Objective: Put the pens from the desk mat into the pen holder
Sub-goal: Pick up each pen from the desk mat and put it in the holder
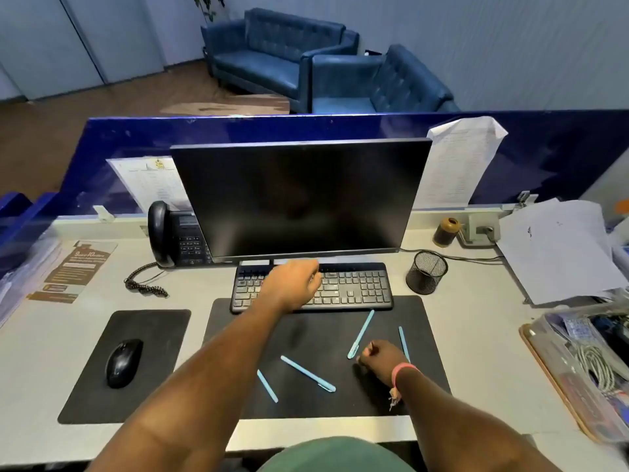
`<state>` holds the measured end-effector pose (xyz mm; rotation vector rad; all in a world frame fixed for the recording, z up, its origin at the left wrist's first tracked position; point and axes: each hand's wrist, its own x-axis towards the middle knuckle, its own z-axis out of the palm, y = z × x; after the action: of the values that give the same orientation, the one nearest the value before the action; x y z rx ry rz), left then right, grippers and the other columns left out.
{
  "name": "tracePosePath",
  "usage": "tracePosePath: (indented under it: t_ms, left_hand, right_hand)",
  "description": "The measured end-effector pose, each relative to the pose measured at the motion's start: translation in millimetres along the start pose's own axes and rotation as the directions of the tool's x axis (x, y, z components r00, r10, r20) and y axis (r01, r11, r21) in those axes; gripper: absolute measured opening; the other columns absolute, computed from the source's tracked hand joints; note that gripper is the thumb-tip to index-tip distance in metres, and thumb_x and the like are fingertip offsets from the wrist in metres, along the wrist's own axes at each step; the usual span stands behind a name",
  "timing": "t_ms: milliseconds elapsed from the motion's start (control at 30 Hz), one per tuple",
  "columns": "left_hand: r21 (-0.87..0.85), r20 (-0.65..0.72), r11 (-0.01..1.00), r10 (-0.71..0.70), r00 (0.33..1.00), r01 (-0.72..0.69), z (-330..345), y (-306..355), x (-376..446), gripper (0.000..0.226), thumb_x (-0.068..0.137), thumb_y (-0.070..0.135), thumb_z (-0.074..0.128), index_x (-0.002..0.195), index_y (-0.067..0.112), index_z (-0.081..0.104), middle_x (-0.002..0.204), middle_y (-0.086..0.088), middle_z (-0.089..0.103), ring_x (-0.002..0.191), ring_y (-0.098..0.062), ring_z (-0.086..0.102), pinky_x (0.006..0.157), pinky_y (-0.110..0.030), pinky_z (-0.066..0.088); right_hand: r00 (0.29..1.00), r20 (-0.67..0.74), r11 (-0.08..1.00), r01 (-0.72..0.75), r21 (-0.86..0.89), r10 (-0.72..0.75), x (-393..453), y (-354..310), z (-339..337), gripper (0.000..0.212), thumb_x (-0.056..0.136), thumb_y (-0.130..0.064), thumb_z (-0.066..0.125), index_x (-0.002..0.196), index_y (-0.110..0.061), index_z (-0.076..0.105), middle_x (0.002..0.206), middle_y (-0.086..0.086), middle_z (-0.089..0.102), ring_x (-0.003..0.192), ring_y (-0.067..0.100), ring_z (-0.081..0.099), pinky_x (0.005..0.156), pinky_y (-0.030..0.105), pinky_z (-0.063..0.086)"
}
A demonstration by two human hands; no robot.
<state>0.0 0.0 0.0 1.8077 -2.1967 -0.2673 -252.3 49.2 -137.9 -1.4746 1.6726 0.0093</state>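
Desk mat [238, 396]: black, lying at the near centre of the desk, its far edge tucked under the keyboard [354, 287].
Pens, count: four light blue pens are lying loose on the mat, none yet in the holder.
Pen, near left [267, 386]: lying by the left forearm, at risk of being swept off the mat.
Pen, centre [308, 374]: lying diagonally between the two arms.
Pen, far centre [360, 334]: lying with its near end just beside the right hand.
Pen, right [404, 343]: partly hidden behind the right hand.
Pen holder [426, 272]: black mesh cup, standing upright to the far right of the mat, looking empty and light.
Left hand [292, 281]: hovering over the keyboard, fingers curled down; whether touching the keys, cannot tell.
Right hand [379, 361]: resting on the mat, fingers curled in loosely; whether pinching a pen, cannot tell.
Risk, rolling: round pens are likely to roll away under a glancing touch.
Risk, tipping: a pen dropped in hard or at a slant may be knocking the light holder over.
Risk, keys: the left hand may be pressing keys by accident.
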Motion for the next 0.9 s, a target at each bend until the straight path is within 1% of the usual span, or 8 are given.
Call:
tracePosePath:
  t_ms: [100,167,300,367,567,767,833,900]
  left_hand:
    - [0.05,0.251,0.997,-0.067,0.966,0.057,26,-11,-18,0.021,0.093,0.035,0.045,0.096,0.018,0.058,0.104,-0.007,0.069,0.095,-0.031,0.063,0.075,-0.04,0.049]
    - [0.071,0.455,0.987,-0.161,0.876,0.144,44,-21,-33,0.023,0.09,0.033,0.048,0.101,0.019,0.062,0.108,-0.008,0.069,0.099,-0.032,0.063,0.081,-0.04,0.051]
    - [0.184,0.691,0.961,-0.276,0.668,0.207,73,-38,-58,0.031,0.085,0.034,0.059,0.113,0.022,0.064,0.124,-0.008,0.067,0.108,-0.03,0.063,0.096,-0.042,0.052]
    - [0.2,0.72,0.955,-0.295,0.628,0.22,79,-42,-68,0.036,0.088,0.033,0.061,0.122,0.021,0.061,0.129,-0.009,0.064,0.114,-0.031,0.061,0.099,-0.043,0.051]
    - [0.176,0.712,0.95,-0.305,0.633,0.259,87,-46,-78,0.037,0.09,0.032,0.06,0.126,0.021,0.061,0.133,-0.007,0.061,0.117,-0.027,0.059,0.101,-0.043,0.049]
    - [0.167,0.694,0.956,-0.288,0.659,0.242,88,-40,-70,0.032,0.09,0.034,0.06,0.119,0.021,0.063,0.129,-0.008,0.062,0.113,-0.029,0.061,0.098,-0.042,0.051]
    - [0.156,0.686,0.957,-0.284,0.67,0.246,89,-38,-65,0.032,0.09,0.034,0.06,0.119,0.02,0.064,0.13,-0.008,0.062,0.114,-0.029,0.061,0.098,-0.041,0.051]
    - [0.156,0.682,0.959,-0.279,0.676,0.238,89,-35,-61,0.033,0.091,0.033,0.06,0.121,0.019,0.064,0.13,-0.008,0.062,0.115,-0.028,0.06,0.098,-0.04,0.05]
  right_hand:
    - [0.997,0.003,0.983,0.082,-0.165,-0.083,5,-12,-4,0.027,0.085,-0.021,0.063,0.111,-0.026,0.059,0.105,0.0,0.067,0.104,0.027,0.065,0.091,0.031,0.048]
    - [0.991,0.029,0.945,0.134,-0.297,-0.132,4,-22,-7,0.043,0.089,-0.014,0.052,0.13,-0.028,0.055,0.124,0.007,0.062,0.115,0.03,0.061,0.099,0.035,0.047]
    - [0.981,0.045,0.816,0.182,-0.549,-0.188,7,-29,-7,0.037,0.095,-0.018,0.044,0.129,-0.029,0.055,0.131,0.008,0.058,0.118,0.033,0.059,0.096,0.036,0.047]
    - [0.981,0.023,0.786,0.167,-0.595,-0.191,10,-32,-7,0.034,0.094,-0.02,0.047,0.125,-0.021,0.059,0.132,0.011,0.058,0.119,0.035,0.059,0.095,0.035,0.046]
    - [0.96,0.125,0.575,0.252,-0.779,-0.251,11,-28,-8,0.04,0.094,-0.015,0.059,0.133,-0.02,0.058,0.135,0.013,0.052,0.123,0.038,0.055,0.098,0.048,0.052]
    - [0.899,0.29,0.386,0.408,-0.827,-0.329,13,-20,-9,0.05,0.091,-0.015,0.066,0.138,-0.028,0.056,0.145,0.009,0.043,0.135,0.035,0.039,0.096,0.052,0.051]
    - [0.877,0.289,0.388,0.437,-0.811,-0.384,11,-18,-7,0.042,0.094,-0.019,0.06,0.135,-0.027,0.056,0.143,0.008,0.045,0.132,0.033,0.042,0.095,0.049,0.049]
    - [0.862,0.197,0.51,0.444,-0.737,-0.467,8,-18,-11,0.032,0.097,-0.023,0.054,0.129,-0.021,0.053,0.135,0.009,0.05,0.126,0.032,0.048,0.092,0.045,0.048]
